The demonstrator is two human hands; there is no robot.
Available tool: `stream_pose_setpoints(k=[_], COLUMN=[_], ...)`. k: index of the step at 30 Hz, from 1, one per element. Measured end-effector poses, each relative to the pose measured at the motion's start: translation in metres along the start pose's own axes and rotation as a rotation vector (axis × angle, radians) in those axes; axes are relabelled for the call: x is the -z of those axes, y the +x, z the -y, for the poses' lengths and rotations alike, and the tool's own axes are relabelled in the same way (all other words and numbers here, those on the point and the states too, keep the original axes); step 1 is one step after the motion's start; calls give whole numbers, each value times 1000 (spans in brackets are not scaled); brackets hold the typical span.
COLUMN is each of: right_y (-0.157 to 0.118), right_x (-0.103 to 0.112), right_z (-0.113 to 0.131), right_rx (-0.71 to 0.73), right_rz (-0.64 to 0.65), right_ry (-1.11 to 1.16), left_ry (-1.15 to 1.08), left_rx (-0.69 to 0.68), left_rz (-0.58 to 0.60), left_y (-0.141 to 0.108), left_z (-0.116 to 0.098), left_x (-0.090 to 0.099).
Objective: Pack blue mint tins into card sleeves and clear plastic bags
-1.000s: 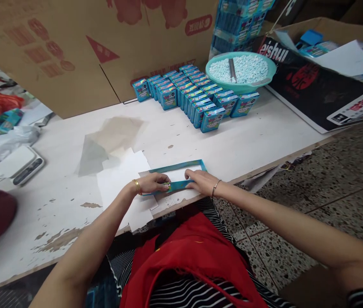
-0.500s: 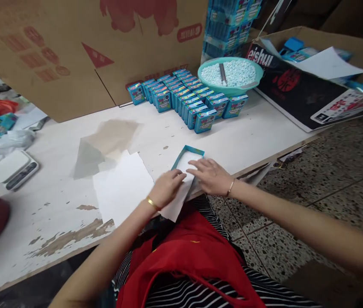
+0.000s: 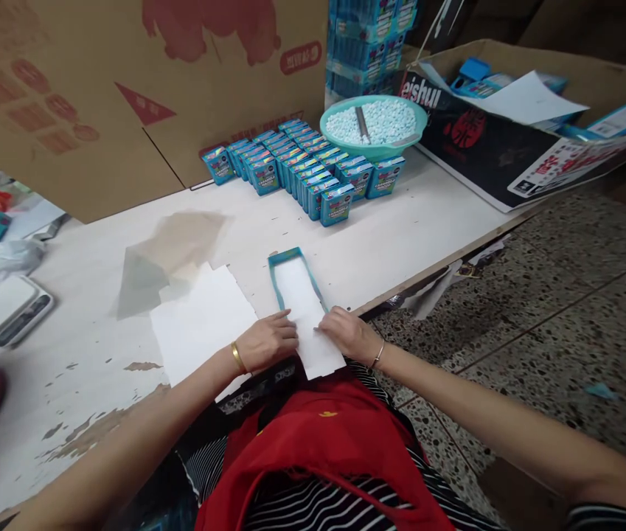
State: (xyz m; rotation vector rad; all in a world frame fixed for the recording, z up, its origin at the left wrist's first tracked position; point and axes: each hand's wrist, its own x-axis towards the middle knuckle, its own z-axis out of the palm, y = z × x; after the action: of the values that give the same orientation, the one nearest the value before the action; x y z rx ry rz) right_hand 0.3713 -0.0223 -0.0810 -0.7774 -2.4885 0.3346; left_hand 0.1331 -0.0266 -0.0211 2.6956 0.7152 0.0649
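A big cardboard sheet [image 3: 124,96] walls off the back of the worn white table [image 3: 401,236]. In front of it stand rows of small blue boxes [image 3: 301,173], closed and apparently finished, beside a teal bowl [image 3: 374,122] heaped with pale candies. Nearer the edge lies a flat sheet of white paper [image 3: 202,328]. At the table's edge sits a long blue tray [image 3: 284,258], open, with a white paper strip [image 3: 310,321] laid in it and overhanging toward the person's lap. The left hand [image 3: 265,343] and right hand [image 3: 349,333] flank the strip, fingers together and pressing down on it. The tray looks lined but unfilled; nothing lies between it and the bowl.
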Motion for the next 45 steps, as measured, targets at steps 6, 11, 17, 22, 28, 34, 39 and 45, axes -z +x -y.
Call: stream_pose_setpoints(k=[6, 11, 17, 22, 28, 34, 39, 45], right_y=[-18, -25, 1, 16, 18, 19, 7, 12], right_x=[2, 3, -7, -10, -22, -27, -28, -25], right_z=[-16, -20, 2, 16, 18, 14, -2, -5], right_rx=[194, 196, -150, -467, -444, -373, -133, -146], right_rz=[80, 136, -162, -288, -362, -340, -195, -97], right_ry=[57, 77, 301, 466, 416, 235, 120, 62], left_ry=[-21, -121, -520, -644, -706, -742, -625, 47], left_rx=[193, 354, 475, 664, 870, 860, 911, 708], left_rz=[-132, -314, -667, -979, -945, -891, -945, -560], left_y=[7, 13, 12, 28, 42, 49, 47, 23], left_z=[-11, -13, -18, -28, -35, -39, -34, -39], left_x=[-10, -28, -36, -50, -71, -73, -69, -42])
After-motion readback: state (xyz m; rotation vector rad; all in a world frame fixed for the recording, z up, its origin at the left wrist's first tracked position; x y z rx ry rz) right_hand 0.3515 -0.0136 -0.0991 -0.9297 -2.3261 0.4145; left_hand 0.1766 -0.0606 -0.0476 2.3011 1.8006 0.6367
